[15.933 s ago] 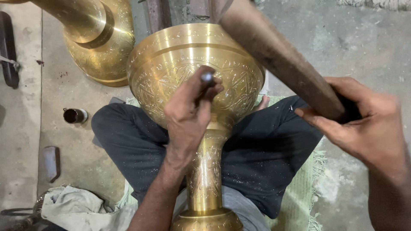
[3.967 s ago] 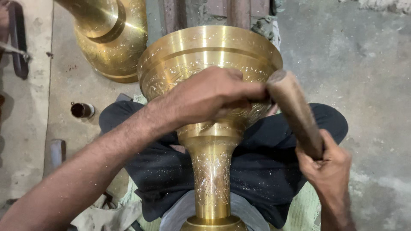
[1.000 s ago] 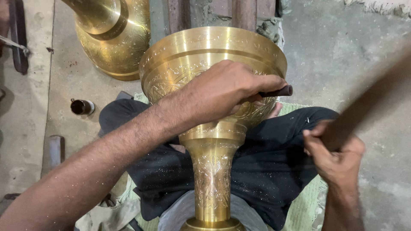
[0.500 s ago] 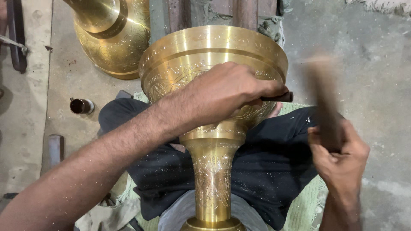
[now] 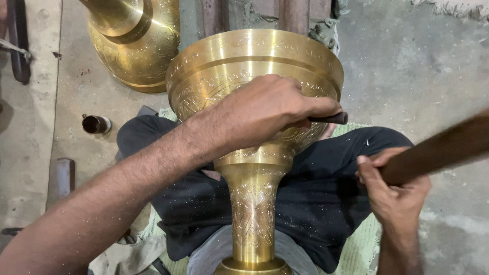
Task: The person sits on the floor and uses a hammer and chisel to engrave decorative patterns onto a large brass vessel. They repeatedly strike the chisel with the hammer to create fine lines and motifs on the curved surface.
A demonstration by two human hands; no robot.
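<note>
Centrally, a tall engraved brass pedestal vessel lies across the seated person's dark-trousered lap, its flared bowl toward the top of the frame and its stem running to the bottom edge — likely so the decorated wall faces up for working. The left hand lies over the bowl, fingers curled tight around a short dark metal punch whose tip seems to be set against the brass. At lower right, the right hand grips a long brown wooden mallet handle, blurred and angled toward the right edge. A second brass vessel sits at upper left; a small dark cup stands on the concrete floor — no labels or signs show.
</note>
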